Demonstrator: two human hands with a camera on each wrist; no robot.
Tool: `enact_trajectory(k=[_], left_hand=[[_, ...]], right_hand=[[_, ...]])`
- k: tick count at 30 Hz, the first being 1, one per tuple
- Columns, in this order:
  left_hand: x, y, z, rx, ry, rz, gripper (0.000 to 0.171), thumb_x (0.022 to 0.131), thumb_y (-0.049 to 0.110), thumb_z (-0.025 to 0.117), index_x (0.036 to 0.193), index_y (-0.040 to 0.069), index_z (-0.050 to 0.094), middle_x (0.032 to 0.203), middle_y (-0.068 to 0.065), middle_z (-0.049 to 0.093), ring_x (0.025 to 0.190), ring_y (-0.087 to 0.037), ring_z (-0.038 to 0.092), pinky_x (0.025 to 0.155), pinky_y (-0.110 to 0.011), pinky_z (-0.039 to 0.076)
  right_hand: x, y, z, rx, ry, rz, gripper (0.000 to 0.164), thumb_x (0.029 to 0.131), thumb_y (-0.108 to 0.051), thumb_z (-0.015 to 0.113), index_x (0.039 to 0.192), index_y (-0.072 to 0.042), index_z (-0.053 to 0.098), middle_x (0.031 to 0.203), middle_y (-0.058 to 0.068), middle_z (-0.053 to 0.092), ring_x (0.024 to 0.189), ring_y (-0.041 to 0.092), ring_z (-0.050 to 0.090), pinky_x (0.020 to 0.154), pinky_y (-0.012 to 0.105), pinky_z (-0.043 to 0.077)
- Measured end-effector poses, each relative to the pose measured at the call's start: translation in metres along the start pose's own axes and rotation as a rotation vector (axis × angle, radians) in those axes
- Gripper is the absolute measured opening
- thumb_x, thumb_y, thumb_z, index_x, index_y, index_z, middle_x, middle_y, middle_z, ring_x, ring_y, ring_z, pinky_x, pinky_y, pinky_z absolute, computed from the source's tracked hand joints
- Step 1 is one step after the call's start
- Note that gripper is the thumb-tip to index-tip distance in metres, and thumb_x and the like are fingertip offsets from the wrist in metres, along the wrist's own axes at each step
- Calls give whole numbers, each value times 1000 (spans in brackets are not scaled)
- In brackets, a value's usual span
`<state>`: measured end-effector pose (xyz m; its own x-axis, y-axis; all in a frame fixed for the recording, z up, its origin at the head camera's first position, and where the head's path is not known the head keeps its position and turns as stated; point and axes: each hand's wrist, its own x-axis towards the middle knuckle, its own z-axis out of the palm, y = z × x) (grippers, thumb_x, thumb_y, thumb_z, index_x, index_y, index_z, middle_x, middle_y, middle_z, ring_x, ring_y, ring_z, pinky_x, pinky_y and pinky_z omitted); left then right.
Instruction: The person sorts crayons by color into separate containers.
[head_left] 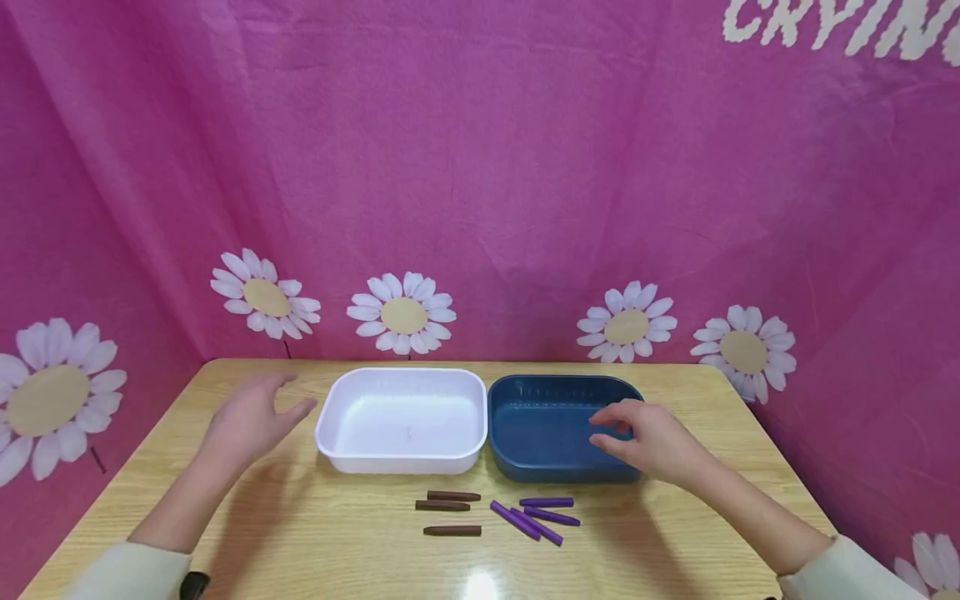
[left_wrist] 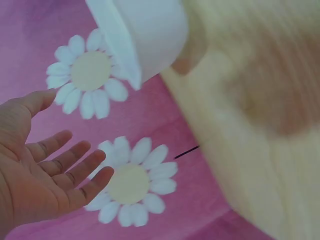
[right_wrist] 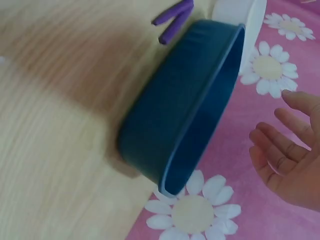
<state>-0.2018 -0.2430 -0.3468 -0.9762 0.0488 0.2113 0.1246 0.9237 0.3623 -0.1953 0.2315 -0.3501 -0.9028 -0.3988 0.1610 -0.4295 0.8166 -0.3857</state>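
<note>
My left hand [head_left: 251, 417] hovers left of the white tray [head_left: 408, 463], thumb and fingers spread and holding nothing. In the left wrist view the palm of that hand [left_wrist: 40, 175] faces the camera with the fingers loosely extended. Over the right side of the dark blue tray [head_left: 566, 473] my right hand [head_left: 652, 437] is held with fingers slightly bent and nothing in them. The right wrist view has this hand [right_wrist: 290, 150] apart from the tray's rim. Several purple crayons [head_left: 551, 517] lie in front of the blue tray, and three brown crayons [head_left: 452, 531] lie in front of the white one.
Both trays stand side by side near the back of the wooden table [head_left: 360, 550]. A pink cloth [head_left: 480, 183] with white daisies hangs behind and along the sides of the table. Light glares off the table's front middle.
</note>
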Motion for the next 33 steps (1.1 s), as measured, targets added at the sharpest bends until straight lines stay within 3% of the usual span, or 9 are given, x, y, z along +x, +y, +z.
enact_trajectory(k=[8,22,27,33], left_hand=[[-3,-13,21,-139,-57,-63,57,89,35,59,125,-8,50,121,-30,55,103,-46,58,84,-53,48],[1,-30,48,-330,-148,-229,64,92,38,54,136,-7,40,126,-32,52,114,-46,51,90,-52,46],[5,-34,59,-400,-129,-232,61,92,33,55,135,-8,40,121,-32,54,101,-39,59,79,-40,52],[5,-34,73,-476,-123,-262,57,92,26,55,136,-8,39,119,-31,56,87,-27,65,69,-27,52]], right_hand=[[-6,-2,18,139,-117,-56,28,84,-27,67,104,-8,69,99,4,70,75,3,57,64,19,49],[-12,0,48,220,-174,-87,20,83,-24,69,95,-8,70,80,-9,63,70,-2,51,62,18,47],[-15,0,59,229,-156,-102,17,82,-20,69,93,-7,71,79,-10,63,70,-4,50,61,18,47],[-20,2,74,253,-146,-123,15,82,-16,68,94,-6,70,82,-5,65,72,-3,53,62,20,49]])
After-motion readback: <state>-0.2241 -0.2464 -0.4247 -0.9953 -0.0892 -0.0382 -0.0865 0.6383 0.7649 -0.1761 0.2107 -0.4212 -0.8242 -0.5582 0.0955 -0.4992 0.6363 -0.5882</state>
